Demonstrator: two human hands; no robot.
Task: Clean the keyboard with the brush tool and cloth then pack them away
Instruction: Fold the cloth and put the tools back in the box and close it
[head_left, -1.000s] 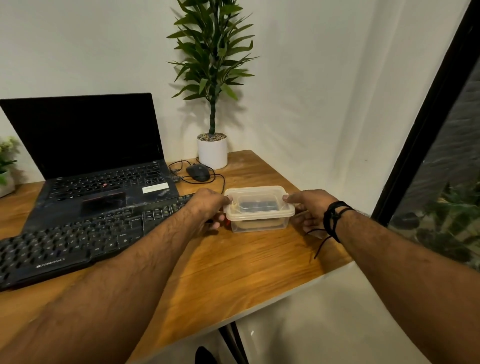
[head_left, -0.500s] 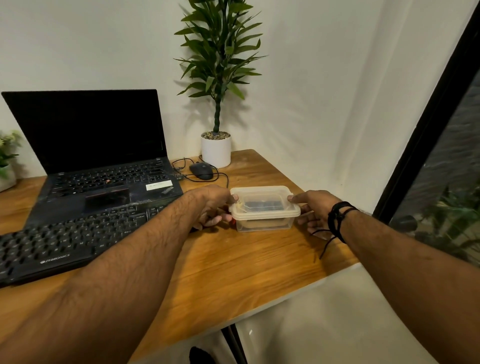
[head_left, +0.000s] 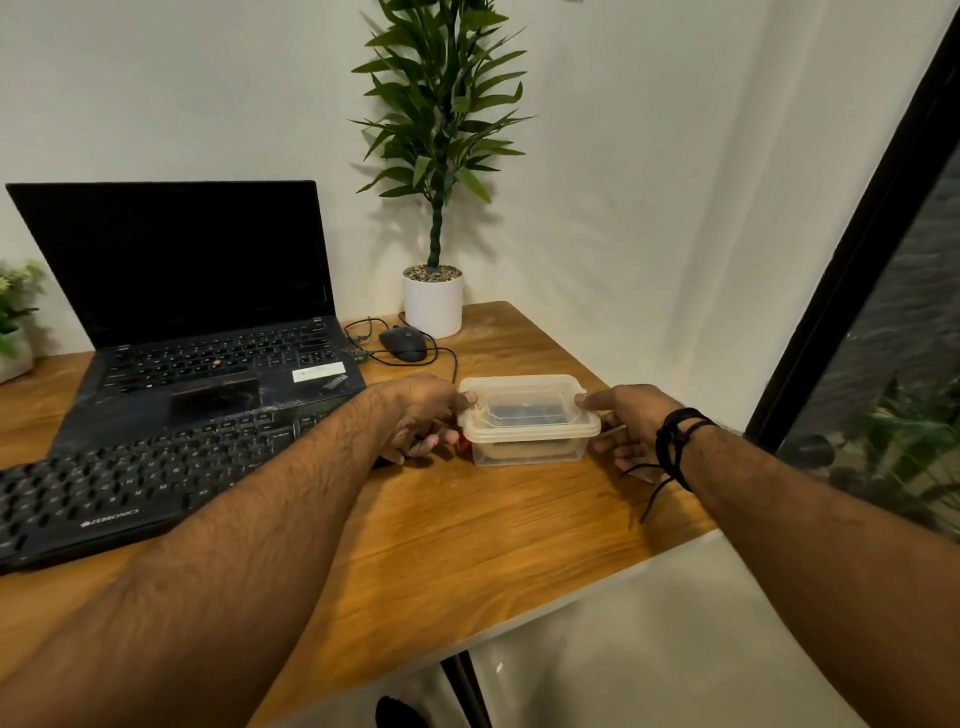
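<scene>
Gripping lidded clear plastic container (head_left: 529, 420) from both short ends: left hand (head_left: 422, 415) pinched left lid rim, right hand (head_left: 626, 421) pinched right rim. Container sat on wooden desk (head_left: 467, 530), long axis left-right, just right of black keyboard (head_left: 130, 483). Both hands equally near.

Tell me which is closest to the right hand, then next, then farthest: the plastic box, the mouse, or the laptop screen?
From the right hand, in the head view:
1. Plastic box: touching it, just to its left.
2. Mouse: farther back and left, by the white plant pot.
3. Laptop screen: farthest, at the back left of the desk.
</scene>
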